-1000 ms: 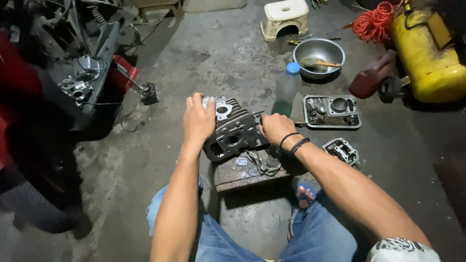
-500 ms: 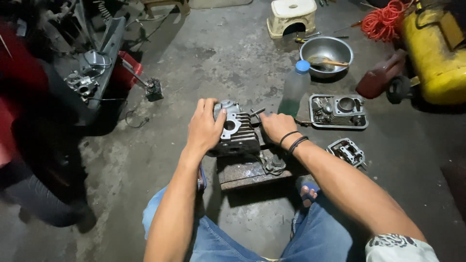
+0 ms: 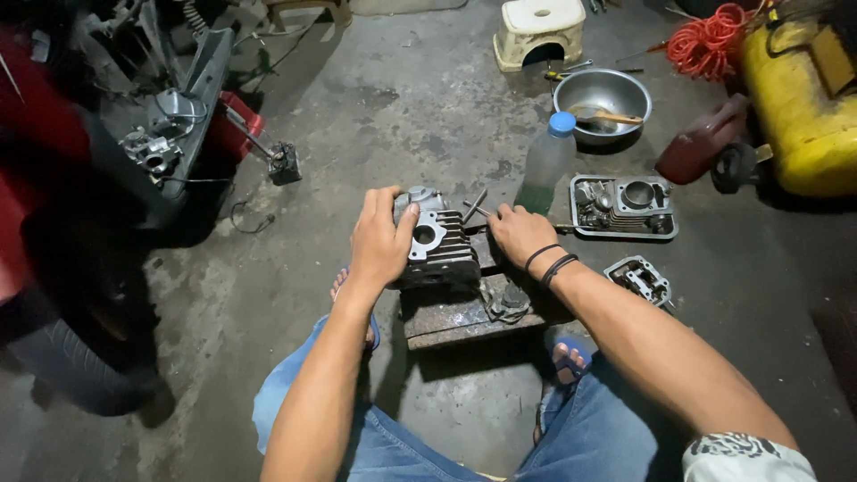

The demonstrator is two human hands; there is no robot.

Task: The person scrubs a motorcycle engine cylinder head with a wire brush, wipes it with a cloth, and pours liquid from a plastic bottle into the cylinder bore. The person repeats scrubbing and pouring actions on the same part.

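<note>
A grey finned engine cylinder head (image 3: 439, 247) stands on a rusty metal block (image 3: 464, 314) on the concrete floor in front of me. My left hand (image 3: 379, 241) grips its left side, thumb by the round port. My right hand (image 3: 518, 234), with two black bands on the wrist, rests just right of the head, fingertips on thin metal rods (image 3: 476, 206) behind it. Whether it grips one I cannot tell. A dirty rag (image 3: 503, 301) lies on the block below that hand.
A metal tray holding an engine cylinder (image 3: 623, 206), a small engine part (image 3: 638, 279), a plastic bottle (image 3: 543, 163), a steel bowl (image 3: 600, 95), a pale stool (image 3: 539, 31), a dark red jug (image 3: 699, 143), a yellow tank (image 3: 802, 98) and an orange cord (image 3: 706, 37) lie right. A motorcycle (image 3: 107, 152) stands left.
My left hand turned the cylinder head upright on the block, fins now facing me. My right hand slid from the head's side to the rods behind it.
</note>
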